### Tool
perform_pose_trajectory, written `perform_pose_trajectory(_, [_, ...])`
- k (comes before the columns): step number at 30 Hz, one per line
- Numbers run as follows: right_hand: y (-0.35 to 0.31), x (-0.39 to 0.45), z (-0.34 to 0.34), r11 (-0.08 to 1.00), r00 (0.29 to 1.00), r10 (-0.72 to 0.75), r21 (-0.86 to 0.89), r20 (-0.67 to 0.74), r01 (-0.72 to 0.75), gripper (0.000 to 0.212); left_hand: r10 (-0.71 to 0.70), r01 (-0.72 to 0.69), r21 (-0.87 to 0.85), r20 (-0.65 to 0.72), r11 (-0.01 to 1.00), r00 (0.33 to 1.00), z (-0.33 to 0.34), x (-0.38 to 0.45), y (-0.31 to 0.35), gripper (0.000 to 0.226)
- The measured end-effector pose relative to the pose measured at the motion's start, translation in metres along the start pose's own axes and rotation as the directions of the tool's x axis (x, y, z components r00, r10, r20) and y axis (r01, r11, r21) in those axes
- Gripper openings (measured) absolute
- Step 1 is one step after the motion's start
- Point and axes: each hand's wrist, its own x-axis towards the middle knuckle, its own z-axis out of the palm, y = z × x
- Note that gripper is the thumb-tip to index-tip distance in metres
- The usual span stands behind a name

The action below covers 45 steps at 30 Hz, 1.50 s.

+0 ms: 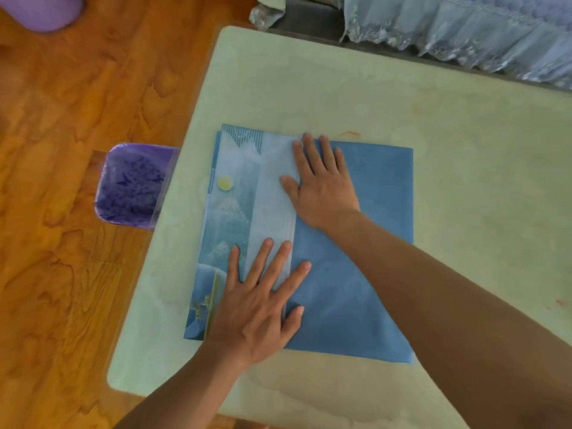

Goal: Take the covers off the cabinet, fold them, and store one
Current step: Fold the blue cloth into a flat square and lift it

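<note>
A blue cover lies folded into a rough square on the pale table. Its right part is plain blue; its left part shows a printed side with pale bands, a yellow dot and a striped corner. My left hand lies flat with spread fingers on the near edge of the fold. My right hand presses flat on the far part, fingers straight, over the line where the pale band meets the plain blue. Neither hand grips the cloth.
A purple bin with a liner stands on the wooden floor against the table's left edge. A pale blue ruffled fabric hangs over grey furniture beyond the table's far edge. A purple object sits at the top left.
</note>
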Motion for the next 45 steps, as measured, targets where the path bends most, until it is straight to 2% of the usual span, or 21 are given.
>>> perform_pose_trajectory(2, [0.000, 0.023, -0.001, 0.999, 1.000, 0.018, -0.029, 0.012, -0.018, 0.074, 0.004, -0.004, -0.009, 0.007, 1.000, 1.000, 0.001, 0.001, -0.003, 0.072])
perform_pose_trajectory(4, [0.005, 0.032, -0.007, 0.999, 0.998, -0.048, 0.007, 0.039, 0.048, 0.072, -0.015, 0.016, -0.017, 0.026, 1.000, 1.000, -0.001, 0.000, -0.003, 0.071])
perform_pose_trajectory(6, [0.011, 0.015, -0.013, 0.994, 0.995, -0.085, 0.063, -0.050, 0.088, 0.066, -0.064, 0.065, -0.071, 0.008, 0.995, 0.998, -0.011, 0.003, 0.002, 0.066])
perform_pose_trajectory(8, [0.021, -0.015, -0.013, 0.998, 0.981, -0.002, 0.058, -0.192, 0.013, 0.062, -0.149, 0.133, -0.172, -0.085, 0.976, 0.985, -0.032, 0.025, 0.000, 0.053])
perform_pose_trajectory(9, [0.027, -0.029, -0.011, 0.998, 0.975, 0.060, 0.043, -0.213, -0.052, 0.062, -0.175, 0.143, -0.202, -0.150, 0.969, 0.973, -0.040, 0.049, -0.006, 0.049])
perform_pose_trajectory(11, [0.036, -0.049, -0.003, 0.988, 0.975, 0.155, 0.012, -0.157, -0.155, 0.066, -0.155, 0.118, -0.162, -0.239, 0.980, 0.959, -0.049, 0.106, -0.026, 0.052])
perform_pose_trajectory(13, [0.042, -0.055, 0.006, 0.979, 0.972, 0.203, 0.003, -0.118, -0.204, 0.069, -0.103, 0.093, -0.065, -0.172, 0.994, 0.980, -0.046, 0.149, -0.054, 0.060])
perform_pose_trajectory(15, [0.048, -0.053, 0.010, 0.982, 0.976, 0.189, 0.025, -0.108, -0.187, 0.067, -0.075, 0.075, -0.001, -0.082, 0.997, 0.994, -0.031, 0.166, -0.084, 0.066])
perform_pose_trajectory(18, [0.073, -0.063, 0.010, 0.986, 0.979, 0.166, 0.003, -0.117, -0.167, 0.063, -0.055, 0.054, -0.009, -0.086, 0.998, 0.995, -0.021, 0.158, -0.107, 0.064])
perform_pose_trajectory(20, [0.101, -0.080, 0.007, 0.964, 0.961, 0.262, -0.019, -0.094, -0.264, 0.062, -0.058, 0.059, 0.034, -0.044, 0.998, 0.997, -0.022, 0.146, -0.115, 0.065])
perform_pose_trajectory(22, [0.122, -0.098, 0.003, 0.922, 0.921, 0.387, -0.007, -0.041, -0.388, 0.064, -0.132, 0.132, 0.058, -0.012, 0.990, 0.991, -0.024, 0.120, -0.127, 0.067])
perform_pose_trajectory(25, [0.117, -0.121, -0.008, 0.852, 0.853, 0.519, 0.115, -0.052, -0.511, 0.068, -0.218, 0.220, 0.067, -0.031, 0.973, 0.975, -0.034, 0.061, -0.124, 0.067])
perform_pose_trajectory(27, [0.092, -0.141, -0.016, 0.813, 0.825, 0.556, 0.269, -0.100, -0.516, 0.068, -0.118, 0.121, 0.049, -0.056, 0.991, 0.991, -0.038, 0.026, -0.093, 0.066])
perform_pose_trajectory(28, [0.077, -0.154, -0.018, 0.753, 0.787, 0.611, 0.368, -0.082, -0.546, 0.066, -0.049, 0.050, 0.013, -0.067, 0.999, 0.997, -0.039, 0.014, -0.072, 0.065])
perform_pose_trajectory(30, [0.051, -0.183, -0.025, 0.533, 0.670, 0.737, 0.535, 0.086, -0.656, 0.067, 0.042, -0.045, -0.051, -0.043, 0.998, 0.998, -0.035, 0.002, -0.037, 0.064])
perform_pose_trajectory(32, [0.037, -0.204, -0.028, 0.341, 0.563, 0.785, 0.577, 0.260, -0.742, 0.071, 0.067, -0.066, -0.034, 0.030, 0.997, 0.997, -0.024, 0.000, -0.019, 0.065])
perform_pose_trajectory(33, [0.034, -0.210, -0.029, 0.301, 0.552, 0.779, 0.595, 0.298, -0.745, 0.070, 0.073, -0.073, -0.001, 0.079, 0.997, 0.994, -0.018, 0.002, -0.017, 0.067])
perform_pose_trajectory(35, [0.036, -0.216, -0.029, 0.236, 0.574, 0.738, 0.662, 0.355, -0.711, 0.064, 0.072, -0.080, 0.051, 0.146, 0.995, 0.987, -0.007, 0.003, -0.019, 0.071])
perform_pose_trajectory(39, [0.049, -0.228, -0.027, 0.015, 0.626, 0.544, 0.739, 0.559, -0.673, 0.031, 0.065, -0.074, 0.054, 0.153, 0.996, 0.986, -0.005, 0.001, -0.018, 0.079])
perform_pose_trajectory(42, [0.044, -0.239, -0.033, -0.087, 0.659, 0.412, 0.747, 0.630, -0.659, 0.031, 0.043, -0.050, 0.042, 0.167, 0.998, 0.985, -0.008, 0.001, -0.016, 0.091])
perform_pose_trajectory(45, [0.038, -0.246, -0.034, -0.160, 0.636, 0.368, 0.720, 0.678, -0.675, 0.032, 0.041, -0.052, 0.046, 0.211, 0.998, 0.977, -0.011, 0.001, -0.015, 0.099])
